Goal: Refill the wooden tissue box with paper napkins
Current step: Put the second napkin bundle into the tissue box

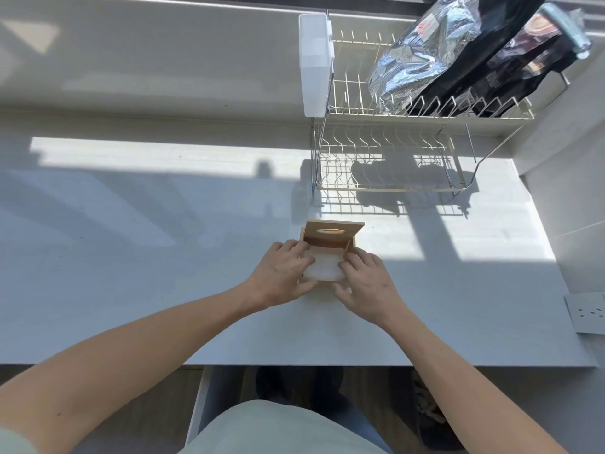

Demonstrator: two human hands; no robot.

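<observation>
Napkins (322,267), a white stack, already sit inside the wooden box (327,253), which rests on the counter (163,257) between the two hands with its slotted lid (334,231) tipped up on the far side. The left hand (281,276) and right hand (365,283) flank the box, fingers lightly bent, fingertips pressing down on the stack's edges. The filling looks nearly done; what seems left is settling the stack and lowering the lid.
</observation>
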